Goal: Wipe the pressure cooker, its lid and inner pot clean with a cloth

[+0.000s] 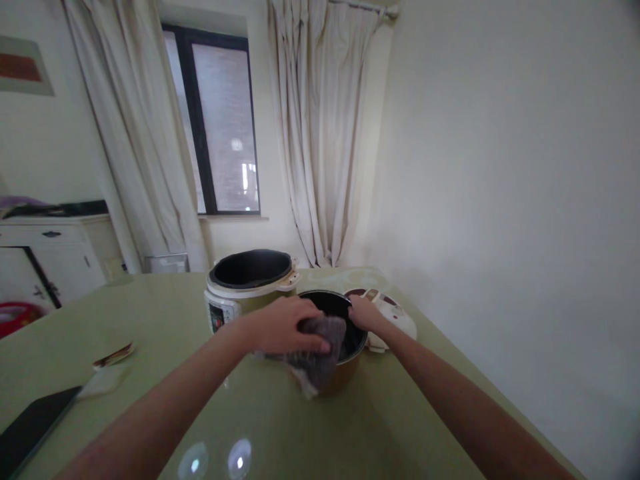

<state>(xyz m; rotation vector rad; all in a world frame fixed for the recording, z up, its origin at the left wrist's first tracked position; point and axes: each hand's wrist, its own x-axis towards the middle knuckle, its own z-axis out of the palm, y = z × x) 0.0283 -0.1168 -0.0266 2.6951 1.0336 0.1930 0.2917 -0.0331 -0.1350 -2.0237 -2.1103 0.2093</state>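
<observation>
My left hand (287, 327) is closed on a greyish-purple cloth (323, 347), which hangs over the near rim of a dark-lined inner pot (357, 343). With its fingers curled over the pot's right rim, my right hand (365, 313) grips the edge. The pot stands on the table, its outside brownish, and the cloth and my left hand hide part of its opening. Just behind and to the left is the white rice cooker body (253, 290), open at the top with a dark hollow inside. A white and brown lid (395, 320) lies to the pot's right, partly behind my right wrist.
The pale green glossy table (165, 320) meets a white wall (500, 200) on the right. At the left lie a dark flat object (35, 427) and a small brown and white item (114, 357). Curtains (325, 133) and a window (225, 127) are behind.
</observation>
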